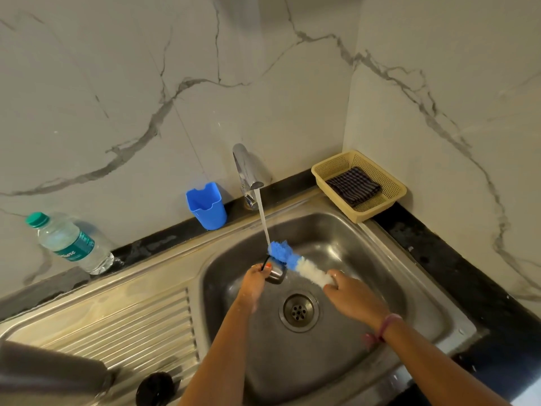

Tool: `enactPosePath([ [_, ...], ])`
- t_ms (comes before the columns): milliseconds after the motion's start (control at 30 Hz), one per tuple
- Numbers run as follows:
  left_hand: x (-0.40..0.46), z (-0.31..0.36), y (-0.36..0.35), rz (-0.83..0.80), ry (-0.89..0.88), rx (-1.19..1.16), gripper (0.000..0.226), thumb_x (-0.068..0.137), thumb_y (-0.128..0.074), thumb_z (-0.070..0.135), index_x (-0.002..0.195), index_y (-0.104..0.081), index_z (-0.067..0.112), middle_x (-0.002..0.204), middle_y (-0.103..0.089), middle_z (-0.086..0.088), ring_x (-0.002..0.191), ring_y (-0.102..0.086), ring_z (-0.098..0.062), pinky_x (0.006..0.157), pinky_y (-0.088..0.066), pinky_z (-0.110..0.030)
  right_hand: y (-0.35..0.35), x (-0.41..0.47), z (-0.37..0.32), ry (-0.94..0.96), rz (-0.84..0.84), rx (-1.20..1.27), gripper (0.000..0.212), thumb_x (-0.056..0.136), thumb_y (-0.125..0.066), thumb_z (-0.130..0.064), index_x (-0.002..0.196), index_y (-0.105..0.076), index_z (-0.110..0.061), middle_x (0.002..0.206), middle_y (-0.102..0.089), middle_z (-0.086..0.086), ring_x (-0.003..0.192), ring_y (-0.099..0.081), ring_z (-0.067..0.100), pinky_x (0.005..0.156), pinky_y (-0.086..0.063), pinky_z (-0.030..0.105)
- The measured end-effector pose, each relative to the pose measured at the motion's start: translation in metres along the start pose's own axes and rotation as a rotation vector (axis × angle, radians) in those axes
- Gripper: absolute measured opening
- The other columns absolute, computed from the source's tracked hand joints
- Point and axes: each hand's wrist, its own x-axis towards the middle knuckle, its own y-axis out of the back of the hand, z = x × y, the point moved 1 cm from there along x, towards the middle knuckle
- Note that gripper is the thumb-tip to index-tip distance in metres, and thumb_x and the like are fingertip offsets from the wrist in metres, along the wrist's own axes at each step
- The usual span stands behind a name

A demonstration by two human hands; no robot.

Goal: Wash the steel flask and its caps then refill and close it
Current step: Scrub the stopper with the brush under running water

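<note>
Looking nearest first, I see a grey cylinder [55, 367], blurred, lying on the ribbed drainboard [131, 323] well back and to the left of my left hand [254, 284]; I take it for the steel flask, though I cannot be sure. A dark round thing [158, 388] beside it may be one of the caps.

My left hand is pinched shut on a small steel cap [276, 273] over the sink [395, 276], fingertips also nipping a thin black loop. My right hand [351, 297] is closed round the white end of the bottle brush [295, 260], whose blue head lies against the cap, right under the stream from the tap [248, 168].

Risks, as I judge them: the cap is wet and held by fingertips only, so a hard push from the brush could knock it loose; the drain [298, 311] sits just below and between the hands, and the cap would clatter down there. Water hitting the brush head could spray over the worktop. If that cylinder is the flask, lying on a ribbed slope it could roll toward the edge.

Farther off, beyond the left hand, a blue cup [207, 206] stands behind the sink, and well to the left a water bottle [70, 244] stands by the wall, probably the refill. Beyond the right hand sits a basket [389, 200] holding a dark cloth [352, 186].
</note>
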Motion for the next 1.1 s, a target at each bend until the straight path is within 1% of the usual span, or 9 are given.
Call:
enactPosePath([
  [100,0.008,0.005,0.0,0.024,-0.025,0.065,0.024,0.105,-0.044,0.022,0.111,-0.064,0.01,0.101,-0.07,-0.006,0.09,-0.062,-0.014,0.075,-0.044,-0.023,-0.012,0.005,-0.01,0.051,0.064,-0.057,0.042,0.102,-0.033,-0.036,0.142,-0.039,-0.024,0.068,-0.061,-0.003,0.052,-0.051,0.007,0.052,-0.046,0.028],
  [167,0.011,0.009,0.0,0.052,-0.018,0.079,0.024,0.105,-0.045,0.023,0.112,-0.064,0.01,0.106,-0.07,-0.01,0.096,-0.065,-0.02,0.082,-0.048,-0.028,-0.02,0.004,-0.011,0.083,0.118,-0.131,0.045,0.103,-0.029,-0.037,0.147,-0.033,-0.027,0.057,-0.051,-0.006,0.046,-0.043,0.004,0.044,-0.038,0.021],
  [267,0.019,0.01,0.005,0.113,0.011,0.076,0.023,0.105,-0.044,0.022,0.106,-0.063,0.01,0.099,-0.069,-0.009,0.087,-0.064,-0.017,0.074,-0.046,-0.027,-0.03,-0.013,-0.012,0.154,0.156,-0.236,0.047,0.105,-0.028,-0.029,0.151,-0.02,-0.03,0.063,-0.051,-0.008,0.048,-0.043,0.003,0.043,-0.03,0.016],
  [367,0.019,0.01,0.004,0.135,0.015,0.11,0.025,0.106,-0.044,0.021,0.106,-0.064,0.007,0.095,-0.069,-0.009,0.079,-0.061,-0.013,0.062,-0.041,-0.023,-0.034,-0.019,-0.01,0.154,0.163,-0.328,0.055,0.103,-0.031,-0.019,0.153,-0.011,-0.03,0.092,-0.066,-0.004,0.056,-0.047,0.008,0.046,-0.03,0.017],
  [467,0.017,0.012,-0.004,0.105,-0.013,0.168,0.026,0.105,-0.044,0.019,0.108,-0.065,0.006,0.097,-0.068,-0.009,0.076,-0.06,-0.011,0.059,-0.04,-0.02,-0.031,-0.008,-0.01,0.104,0.178,-0.405,0.058,0.102,-0.031,-0.015,0.153,-0.008,-0.027,0.105,-0.065,0.001,0.062,-0.052,0.012,0.049,-0.032,0.02],
  [633,0.02,0.027,-0.006,0.104,0.0,0.235,0.021,0.104,-0.045,0.016,0.102,-0.064,0.007,0.091,-0.065,-0.011,0.072,-0.058,-0.013,0.056,-0.04,-0.017,-0.036,-0.023,-0.018,0.153,0.165,-0.593,0.062,0.099,-0.028,-0.007,0.154,-0.001,-0.02,0.105,-0.064,0.007,0.068,-0.047,0.017,0.061,-0.041,0.029],
  [767,0.025,0.028,-0.001,0.09,0.045,0.282,0.028,0.104,-0.043,0.016,0.114,-0.064,0.0,0.093,-0.064,-0.011,0.073,-0.059,-0.015,0.054,-0.039,-0.018,-0.031,-0.026,-0.009,0.173,0.209,-0.607,0.061,0.1,-0.029,-0.009,0.154,-0.005,-0.024,0.101,-0.066,0.003,0.077,-0.063,0.017,0.069,-0.053,0.029],
  [1000,0.024,0.031,-0.008,0.077,0.076,0.26,0.029,0.104,-0.044,0.018,0.111,-0.063,-0.002,0.088,-0.062,-0.009,0.071,-0.056,-0.014,0.057,-0.039,-0.021,-0.023,-0.017,-0.013,0.174,0.216,-0.595,0.065,0.098,-0.032,-0.008,0.153,-0.003,-0.026,0.099,-0.066,0.003,0.07,-0.057,0.016,0.063,-0.048,0.031],
  [1100,0.029,0.026,-0.005,0.087,0.087,0.255,0.025,0.102,-0.044,0.015,0.095,-0.064,0.002,0.093,-0.063,-0.013,0.075,-0.056,-0.016,0.06,-0.04,-0.023,-0.026,-0.029,-0.018,0.215,0.205,-0.62,0.07,0.095,-0.031,-0.004,0.153,0.001,-0.028,0.087,-0.058,0.003,0.065,-0.049,0.016,0.06,-0.044,0.031],
])
